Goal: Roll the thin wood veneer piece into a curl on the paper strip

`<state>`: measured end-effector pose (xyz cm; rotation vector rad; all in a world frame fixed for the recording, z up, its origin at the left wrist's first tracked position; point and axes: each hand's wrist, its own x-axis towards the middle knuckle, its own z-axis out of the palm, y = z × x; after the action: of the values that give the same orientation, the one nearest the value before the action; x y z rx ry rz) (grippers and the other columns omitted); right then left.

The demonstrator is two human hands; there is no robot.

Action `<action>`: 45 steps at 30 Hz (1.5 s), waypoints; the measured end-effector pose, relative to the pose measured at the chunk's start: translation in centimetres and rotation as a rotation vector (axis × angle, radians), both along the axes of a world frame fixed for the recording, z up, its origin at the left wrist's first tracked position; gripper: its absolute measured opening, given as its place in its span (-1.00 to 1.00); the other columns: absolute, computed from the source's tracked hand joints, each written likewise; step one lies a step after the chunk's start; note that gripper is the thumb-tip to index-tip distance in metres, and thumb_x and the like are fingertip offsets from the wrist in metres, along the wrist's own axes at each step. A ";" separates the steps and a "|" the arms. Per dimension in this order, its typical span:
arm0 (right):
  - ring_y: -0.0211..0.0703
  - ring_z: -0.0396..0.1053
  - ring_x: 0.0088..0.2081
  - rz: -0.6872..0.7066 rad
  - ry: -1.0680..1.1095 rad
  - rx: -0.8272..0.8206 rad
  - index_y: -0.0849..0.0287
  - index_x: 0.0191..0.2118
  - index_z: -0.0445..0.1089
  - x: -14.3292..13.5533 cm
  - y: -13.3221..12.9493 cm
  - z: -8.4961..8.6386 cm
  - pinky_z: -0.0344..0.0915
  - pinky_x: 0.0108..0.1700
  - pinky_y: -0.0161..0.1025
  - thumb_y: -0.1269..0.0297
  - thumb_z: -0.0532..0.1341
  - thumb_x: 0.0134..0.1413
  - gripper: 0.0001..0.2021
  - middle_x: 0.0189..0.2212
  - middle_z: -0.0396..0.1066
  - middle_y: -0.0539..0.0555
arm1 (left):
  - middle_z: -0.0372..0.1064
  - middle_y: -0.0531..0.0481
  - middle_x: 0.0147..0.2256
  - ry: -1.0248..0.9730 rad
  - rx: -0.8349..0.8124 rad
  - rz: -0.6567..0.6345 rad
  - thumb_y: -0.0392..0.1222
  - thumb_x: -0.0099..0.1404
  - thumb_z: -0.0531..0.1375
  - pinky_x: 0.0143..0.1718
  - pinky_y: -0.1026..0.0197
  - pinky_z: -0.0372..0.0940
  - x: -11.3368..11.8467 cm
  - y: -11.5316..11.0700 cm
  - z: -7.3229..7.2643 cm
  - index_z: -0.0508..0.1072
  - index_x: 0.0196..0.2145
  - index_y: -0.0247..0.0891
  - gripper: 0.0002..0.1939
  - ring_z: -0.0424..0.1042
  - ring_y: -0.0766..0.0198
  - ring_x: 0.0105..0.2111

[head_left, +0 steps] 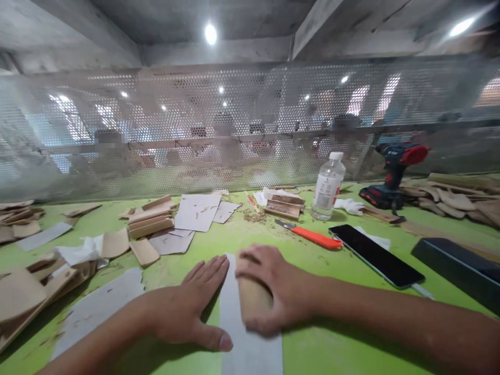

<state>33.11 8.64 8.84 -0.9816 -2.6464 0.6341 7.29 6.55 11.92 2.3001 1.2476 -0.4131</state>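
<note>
A long pale strip of paper (252, 357) lies on the green tabletop, running away from me. My right hand (269, 286) is wrapped round a curved tan piece that looks like bamboo (252, 297), resting on the strip; its underside is hidden. Flat beside it, my left hand (195, 307) has its fingers stretched out, with fingertips and thumb at the strip's left edge. Beyond my right hand, an orange utility knife (316, 237) lies with its blade out.
A phone (377, 255) with a cable and a dark box-like object (461, 265) lie at right. Behind them stand a bottle (328, 187) and a cordless drill (394, 172). Bamboo pieces (150, 219) and paper sheets (197, 211) lie left. Perforated metal mesh (219, 156) spans the back.
</note>
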 end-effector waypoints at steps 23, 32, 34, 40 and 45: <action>0.41 0.00 0.31 0.023 -0.018 0.022 0.13 0.24 0.34 0.1 0.8 -0.3 -0.07 0.34 0.42 -0.31 0.36 -0.09 -0.15 0.30 0.14 0.33 | -0.73 -0.23 0.44 -0.030 -0.024 -0.021 0.56 0.24 0.19 0.42 -0.23 -0.29 0.0 0.2 0.1 -0.48 0.49 -0.36 0.35 -0.59 -0.17 0.44; 0.53 -0.09 0.38 0.052 -0.061 -0.072 0.05 0.30 0.31 0.8 1.1 -0.1 -0.08 0.34 0.50 -0.34 0.42 -0.23 -0.02 0.40 0.00 0.33 | -0.74 -0.21 0.44 -0.034 -0.022 -0.028 0.60 0.21 0.18 0.42 -0.23 -0.27 -0.2 0.3 -0.2 -0.49 0.49 -0.28 0.36 -0.58 -0.14 0.44; 0.58 -0.22 0.44 -0.010 -0.095 -0.110 0.09 0.40 0.18 1.1 1.6 0.0 -0.12 0.34 0.53 -0.38 0.37 -0.14 0.05 0.47 -0.20 0.39 | -0.75 -0.21 0.43 -0.035 -0.026 -0.028 0.60 0.21 0.19 0.42 -0.23 -0.26 -0.2 0.3 -0.2 -0.50 0.49 -0.28 0.37 -0.58 -0.14 0.45; 0.67 -0.53 0.47 0.108 -0.176 -0.235 0.04 0.49 0.03 0.6 0.3 0.7 -0.32 0.35 0.58 -0.34 0.48 -0.29 0.24 0.53 -0.48 0.40 | -0.74 -0.21 0.44 -0.017 -0.050 -0.019 0.60 0.23 0.17 0.42 -0.22 -0.31 -0.1 0.2 0.1 -0.48 0.49 -0.32 0.35 -0.60 -0.14 0.44; 0.61 -0.63 0.47 0.127 -0.223 -0.325 -0.08 0.51 -0.04 0.9 0.6 1.9 -0.47 0.35 0.57 -0.36 0.49 -0.32 0.28 0.54 -0.60 0.28 | -0.74 -0.21 0.44 -0.007 -0.051 -0.016 0.58 0.23 0.19 0.42 -0.18 -0.31 0.0 0.1 0.3 -0.48 0.49 -0.38 0.37 -0.60 -0.11 0.45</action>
<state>34.03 9.19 10.76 -1.0253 -2.8776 1.0677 7.31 6.63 12.18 2.2679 1.2026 -0.4368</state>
